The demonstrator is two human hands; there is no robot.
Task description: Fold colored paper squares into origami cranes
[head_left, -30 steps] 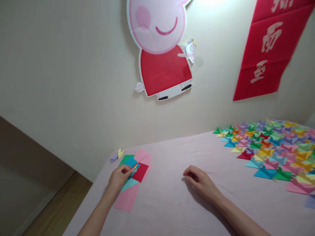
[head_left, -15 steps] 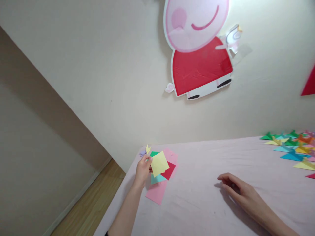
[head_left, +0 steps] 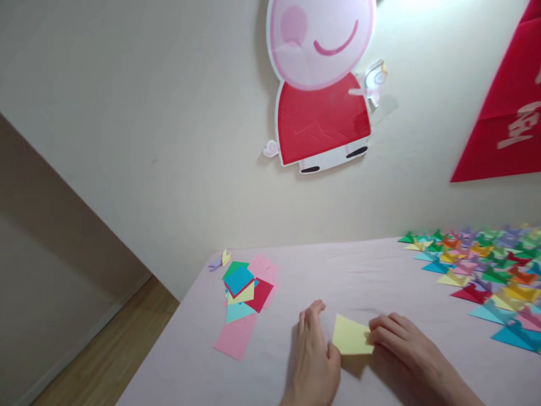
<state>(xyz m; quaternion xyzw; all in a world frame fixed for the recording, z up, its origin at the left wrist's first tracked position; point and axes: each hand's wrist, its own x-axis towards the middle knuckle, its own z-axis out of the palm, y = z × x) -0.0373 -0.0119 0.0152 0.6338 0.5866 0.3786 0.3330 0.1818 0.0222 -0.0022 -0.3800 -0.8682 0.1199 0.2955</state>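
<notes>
A pale yellow square of paper (head_left: 350, 336) is held between my two hands just above the pink cloth, its near edge raised over a shadow. My left hand (head_left: 315, 358) is at its left edge, the thumb against the lower left corner and the other fingers reaching forward. With bent fingers, my right hand (head_left: 406, 344) pinches the right edge; its fingertips partly cover that side. To the left lies a loose pile of coloured paper squares, with a blue sheet (head_left: 239, 280) on top, a red one (head_left: 260, 295) and a pink one (head_left: 235, 336).
Many folded paper figures (head_left: 486, 276) stand in rows at the right. Two small folded pieces, one yellow (head_left: 225, 257) and one purple (head_left: 214, 264), sit at the far left corner of the pink-covered table (head_left: 177, 361). A pig cutout (head_left: 323, 121) and red banner (head_left: 499, 124) hang on the wall.
My left hand has carried the yellow paper from the pile rightward to the middle, and my right hand has taken its other edge. The view has turned right.
</notes>
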